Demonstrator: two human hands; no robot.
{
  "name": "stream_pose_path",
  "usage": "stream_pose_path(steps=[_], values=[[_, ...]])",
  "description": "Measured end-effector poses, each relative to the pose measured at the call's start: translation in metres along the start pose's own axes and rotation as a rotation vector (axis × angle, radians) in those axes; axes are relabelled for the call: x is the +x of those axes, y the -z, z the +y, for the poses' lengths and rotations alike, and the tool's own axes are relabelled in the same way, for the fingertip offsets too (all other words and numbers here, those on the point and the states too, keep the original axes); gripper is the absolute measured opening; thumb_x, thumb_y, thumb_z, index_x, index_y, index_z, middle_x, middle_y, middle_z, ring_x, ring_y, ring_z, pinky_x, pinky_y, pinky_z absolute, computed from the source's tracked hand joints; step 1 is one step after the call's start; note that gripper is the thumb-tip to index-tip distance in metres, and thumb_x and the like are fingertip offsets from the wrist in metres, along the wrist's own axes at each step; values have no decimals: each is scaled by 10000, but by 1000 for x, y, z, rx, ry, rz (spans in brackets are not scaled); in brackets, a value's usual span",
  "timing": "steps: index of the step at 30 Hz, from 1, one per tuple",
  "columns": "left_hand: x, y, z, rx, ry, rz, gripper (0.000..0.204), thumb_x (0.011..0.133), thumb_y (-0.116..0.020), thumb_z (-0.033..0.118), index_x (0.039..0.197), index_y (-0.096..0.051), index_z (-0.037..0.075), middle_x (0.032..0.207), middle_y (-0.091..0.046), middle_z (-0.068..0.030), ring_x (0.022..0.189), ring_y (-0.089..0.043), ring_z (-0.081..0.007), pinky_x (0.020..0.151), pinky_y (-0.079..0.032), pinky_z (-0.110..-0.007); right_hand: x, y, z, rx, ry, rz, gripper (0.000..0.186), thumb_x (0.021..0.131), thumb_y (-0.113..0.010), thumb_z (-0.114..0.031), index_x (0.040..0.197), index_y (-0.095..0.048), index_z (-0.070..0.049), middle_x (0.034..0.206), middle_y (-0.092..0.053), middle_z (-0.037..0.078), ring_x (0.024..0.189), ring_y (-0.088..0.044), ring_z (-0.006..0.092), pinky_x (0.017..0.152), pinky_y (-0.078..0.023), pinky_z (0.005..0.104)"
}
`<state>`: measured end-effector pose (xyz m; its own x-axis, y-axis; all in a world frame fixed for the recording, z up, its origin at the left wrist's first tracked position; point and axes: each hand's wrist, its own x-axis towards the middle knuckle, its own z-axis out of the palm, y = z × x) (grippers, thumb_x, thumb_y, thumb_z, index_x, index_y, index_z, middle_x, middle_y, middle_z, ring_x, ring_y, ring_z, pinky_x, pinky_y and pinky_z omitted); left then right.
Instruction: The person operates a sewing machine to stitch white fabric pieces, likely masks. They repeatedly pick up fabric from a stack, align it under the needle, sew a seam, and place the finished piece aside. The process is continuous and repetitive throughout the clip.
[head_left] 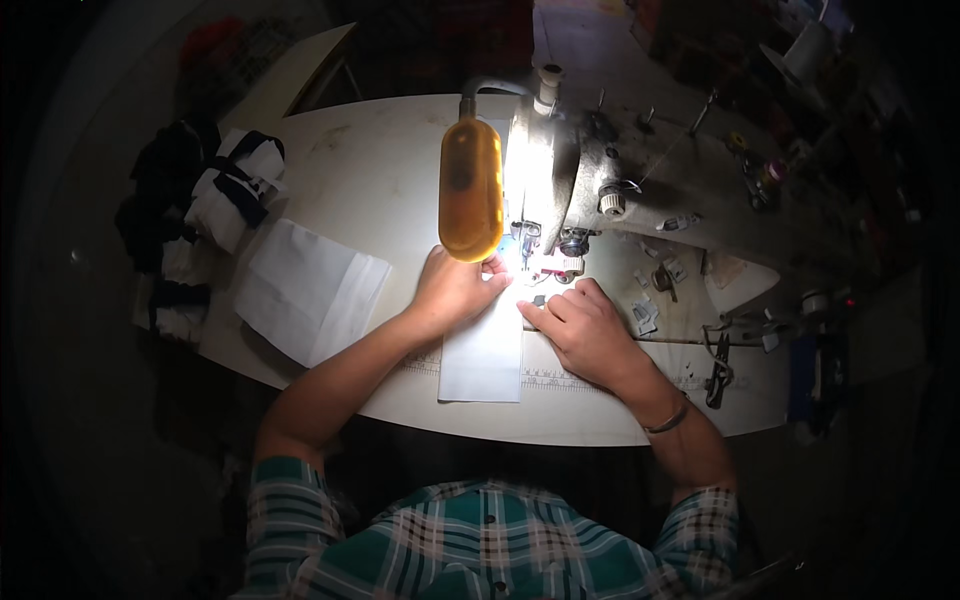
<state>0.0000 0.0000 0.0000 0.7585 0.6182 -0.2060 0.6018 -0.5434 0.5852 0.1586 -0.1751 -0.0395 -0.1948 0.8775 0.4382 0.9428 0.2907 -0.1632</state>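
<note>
Pale counter (pixel 380 180) bears white fabric strip (pixel 481 360), seemingly steadied by left hand (pixel 453 290), grip glare-blurred, and loosely curled, empty right hand (pixel 588 328), with sewing machine (pixel 655 190) beyond them.

harsh glare nr lamp (pixel 471 190) on white cloth (pixel 481 355), bg v dim, rim blk w/ fisheye bend.

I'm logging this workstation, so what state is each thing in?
Amber lamp: lit
Sewing machine: running or stopped, unclear
White strip: lying flat
White cloth: lying flat
Fabric bundles: heaped
Black snips: blades unclear
Left hand: fingers bent
Right hand: index finger extended
</note>
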Motion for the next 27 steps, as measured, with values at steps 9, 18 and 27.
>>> stream_pose_path(steps=[9,18,27], values=[[-53,-33,-23,251,-737,349,321,933,-698,39,1252,-712,9,1281,-700,-151,1196,-661,-351,1014,-523,-448,0,-3,0,-108,-26,35,345,913,-654,-59,1233,-772,-109,770,-539,23,774,-569,212,905,-440,396],[-27,-32,-30,214,-761,360,324,947,-689,43,1268,-702,4,1288,-686,-153,1224,-656,-346,1011,-538,-441,3,-9,11,-162,-69,57,399,905,-593,-25,1251,-763,-128,803,-549,21,821,-571,219,1007,-421,423],[-45,-27,-26,182,-916,298,200,919,-715,38,1104,-737,-37,1089,-714,-135,992,-712,-317,854,-591,-416,5,-3,8,-129,-72,40,390,914,-581,-23,1256,-747,-112,813,-545,26,826,-564,215,976,-426,395]])
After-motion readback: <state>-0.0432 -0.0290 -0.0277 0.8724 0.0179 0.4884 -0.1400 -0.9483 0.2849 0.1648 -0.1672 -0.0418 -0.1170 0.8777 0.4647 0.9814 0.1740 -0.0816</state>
